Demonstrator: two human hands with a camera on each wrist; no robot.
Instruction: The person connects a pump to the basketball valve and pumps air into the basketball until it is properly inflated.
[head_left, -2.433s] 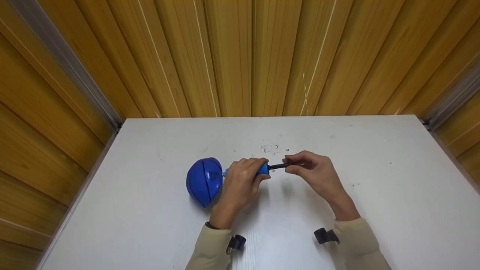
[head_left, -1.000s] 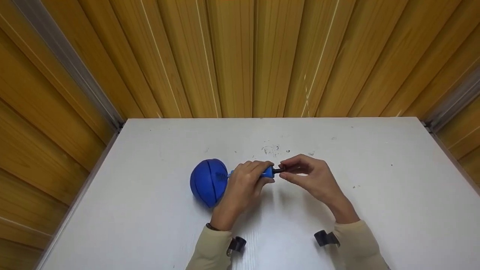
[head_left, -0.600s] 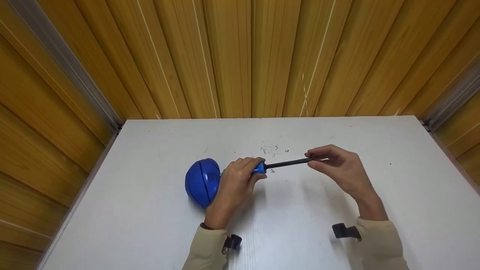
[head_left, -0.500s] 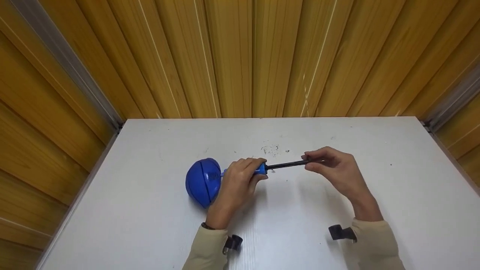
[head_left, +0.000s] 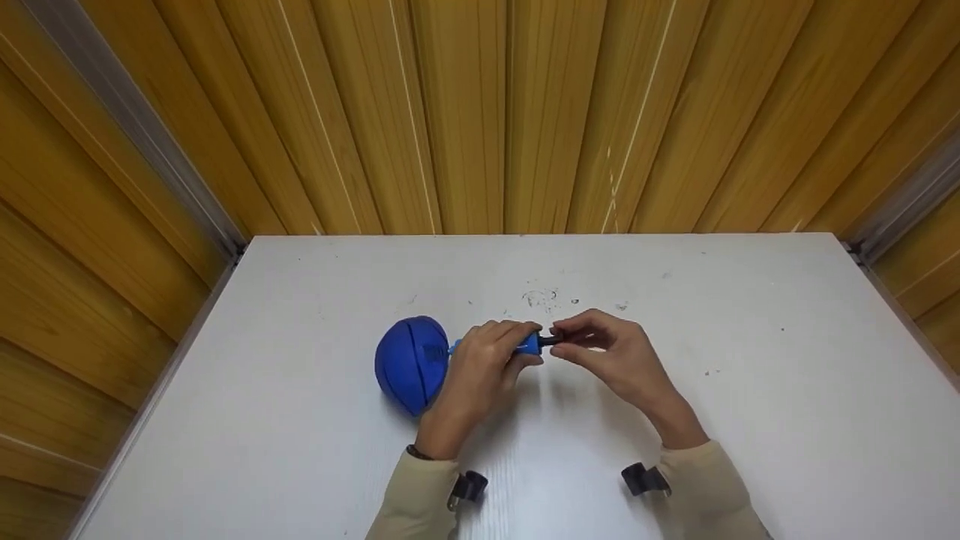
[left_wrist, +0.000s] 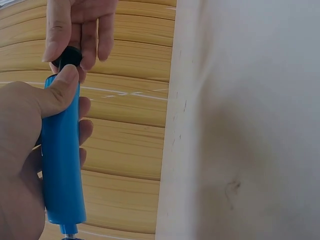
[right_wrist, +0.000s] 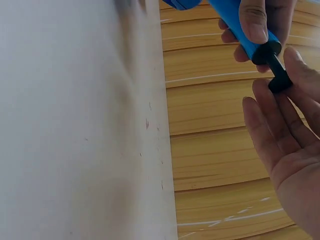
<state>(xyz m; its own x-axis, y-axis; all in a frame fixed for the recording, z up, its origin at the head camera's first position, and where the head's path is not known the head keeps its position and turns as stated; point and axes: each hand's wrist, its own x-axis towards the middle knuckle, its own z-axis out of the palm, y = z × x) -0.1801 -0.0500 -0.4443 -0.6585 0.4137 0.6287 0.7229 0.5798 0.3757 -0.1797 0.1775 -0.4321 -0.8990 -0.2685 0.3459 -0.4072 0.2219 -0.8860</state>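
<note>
Left hand point(head_left: 480, 364): curled round the blue pump point(left_wrist: 64, 160).
Right hand point(head_left: 626, 360): I see it pinching the black handle point(right_wrist: 280, 83).
Blue ball point(head_left: 405, 367): at the pump's nozzle point(left_wrist: 69, 228) end.
Pump: held above the worktop point(head_left: 787, 390).

Head cam looks forward and down from my head, farthest back, covering table point(head_left: 225, 450), plank wall point(head_left: 465, 112), my left hand point(head_left: 480, 364) and right hand point(head_left: 630, 364). My wrist cams sit close in, each facing along its own hand toward the fingers; those two views share the pump point(left_wrist: 62, 160), wall and table, turned sideways.
</note>
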